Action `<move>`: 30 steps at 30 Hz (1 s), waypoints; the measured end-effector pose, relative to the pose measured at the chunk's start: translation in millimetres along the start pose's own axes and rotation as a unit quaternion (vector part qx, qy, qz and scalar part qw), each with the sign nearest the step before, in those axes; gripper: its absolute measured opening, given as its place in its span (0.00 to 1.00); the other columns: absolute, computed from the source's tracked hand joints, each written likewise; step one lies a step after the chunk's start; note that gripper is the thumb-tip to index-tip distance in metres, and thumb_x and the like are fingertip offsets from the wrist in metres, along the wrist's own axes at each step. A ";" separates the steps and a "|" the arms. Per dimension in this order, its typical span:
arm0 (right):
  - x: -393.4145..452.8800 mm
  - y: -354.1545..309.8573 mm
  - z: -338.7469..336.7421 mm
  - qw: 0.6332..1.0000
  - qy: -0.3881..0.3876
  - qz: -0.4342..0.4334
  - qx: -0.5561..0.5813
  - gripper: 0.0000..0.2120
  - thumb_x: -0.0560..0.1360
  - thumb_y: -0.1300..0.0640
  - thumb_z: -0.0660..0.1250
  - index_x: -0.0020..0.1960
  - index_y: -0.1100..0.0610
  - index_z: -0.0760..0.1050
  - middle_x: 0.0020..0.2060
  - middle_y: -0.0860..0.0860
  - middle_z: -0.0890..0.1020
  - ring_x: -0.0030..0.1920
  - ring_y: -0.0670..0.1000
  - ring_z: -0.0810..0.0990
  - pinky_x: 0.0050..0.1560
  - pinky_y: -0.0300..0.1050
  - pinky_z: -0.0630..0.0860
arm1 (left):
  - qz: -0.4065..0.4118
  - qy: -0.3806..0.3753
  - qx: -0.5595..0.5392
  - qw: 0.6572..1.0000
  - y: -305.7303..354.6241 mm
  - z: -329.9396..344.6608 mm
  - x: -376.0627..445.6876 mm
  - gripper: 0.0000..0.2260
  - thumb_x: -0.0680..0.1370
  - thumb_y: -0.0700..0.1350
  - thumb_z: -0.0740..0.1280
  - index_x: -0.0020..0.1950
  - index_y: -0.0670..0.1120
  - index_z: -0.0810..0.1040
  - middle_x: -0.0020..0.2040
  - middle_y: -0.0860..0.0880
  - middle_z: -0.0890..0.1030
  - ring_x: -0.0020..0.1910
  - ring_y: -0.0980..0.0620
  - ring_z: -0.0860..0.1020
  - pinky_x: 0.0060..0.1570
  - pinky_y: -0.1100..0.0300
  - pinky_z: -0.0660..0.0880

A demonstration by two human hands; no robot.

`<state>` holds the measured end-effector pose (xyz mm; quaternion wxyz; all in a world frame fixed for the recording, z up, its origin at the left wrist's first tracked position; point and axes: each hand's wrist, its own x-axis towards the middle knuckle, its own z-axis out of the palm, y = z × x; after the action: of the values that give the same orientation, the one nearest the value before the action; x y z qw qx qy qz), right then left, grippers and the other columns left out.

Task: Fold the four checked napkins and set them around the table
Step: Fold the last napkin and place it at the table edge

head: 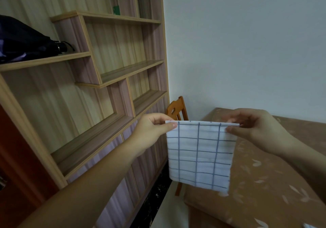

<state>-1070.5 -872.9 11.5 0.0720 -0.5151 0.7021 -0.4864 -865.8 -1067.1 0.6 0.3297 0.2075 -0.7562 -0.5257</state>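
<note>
A white napkin with a blue checked grid [199, 155] hangs in the air in front of me, held by its top edge. My left hand [151, 132] pinches its top left corner between thumb and fingers. My right hand [254, 127] pinches the top right corner. The cloth hangs flat above the near left corner of the table [264, 183], which wears a brown cloth with a pale leaf pattern. A small white piece shows at the bottom right edge [310, 225]; whether it is another napkin I cannot tell.
A tall wooden shelf unit [105, 68] fills the left side, with a dark bag [23, 38] on one shelf. A wooden chair [177, 109] stands between shelves and table, against the white wall. A strip of dark floor runs below.
</note>
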 end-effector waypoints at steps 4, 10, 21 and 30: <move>1.8 -0.7 6.6 0.993 -0.056 -0.026 -0.105 0.15 0.71 0.62 0.74 0.45 0.41 0.81 0.41 0.42 0.84 0.44 0.41 0.82 0.44 0.37 0.78 | -0.037 0.023 -0.110 0.993 4.1 11.2 0.0 0.06 0.75 0.37 0.72 0.40 0.46 0.84 0.37 0.51 0.86 0.38 0.56 0.83 0.42 0.62 0.78; -1.1 -6.0 19.0 0.981 -0.123 -0.055 -0.139 0.06 0.74 0.48 0.70 0.40 0.47 0.84 0.36 0.43 0.84 0.37 0.44 0.82 0.38 0.43 0.77 | -0.060 0.007 -0.142 0.988 11.4 20.4 -0.6 0.01 0.73 0.36 0.73 0.43 0.41 0.82 0.36 0.48 0.85 0.34 0.54 0.83 0.34 0.62 0.79; 7.6 -32.3 43.2 0.968 -0.110 -0.165 -0.156 0.17 0.79 0.49 0.63 0.31 0.45 0.70 0.25 0.46 0.73 0.28 0.47 0.73 0.30 0.38 0.66 | -0.038 -0.010 -0.139 0.989 3.7 40.4 -1.1 0.04 0.75 0.41 0.72 0.40 0.46 0.85 0.39 0.45 0.85 0.40 0.50 0.83 0.47 0.54 0.80; 27.9 -41.9 21.7 0.987 -0.108 -0.093 -0.077 0.15 0.80 0.50 0.61 0.37 0.53 0.79 0.30 0.57 0.79 0.30 0.44 0.72 0.32 0.37 0.68 | 0.148 0.090 0.018 0.985 -12.2 32.2 -16.2 0.16 0.78 0.44 0.67 0.31 0.44 0.73 0.23 0.58 0.66 0.26 0.62 0.64 0.30 0.72 0.63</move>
<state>-1042.9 -908.0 43.2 0.0619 -0.6315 0.6747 -0.3771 -878.0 -1039.6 -22.7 0.4671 0.1458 -0.7549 -0.4367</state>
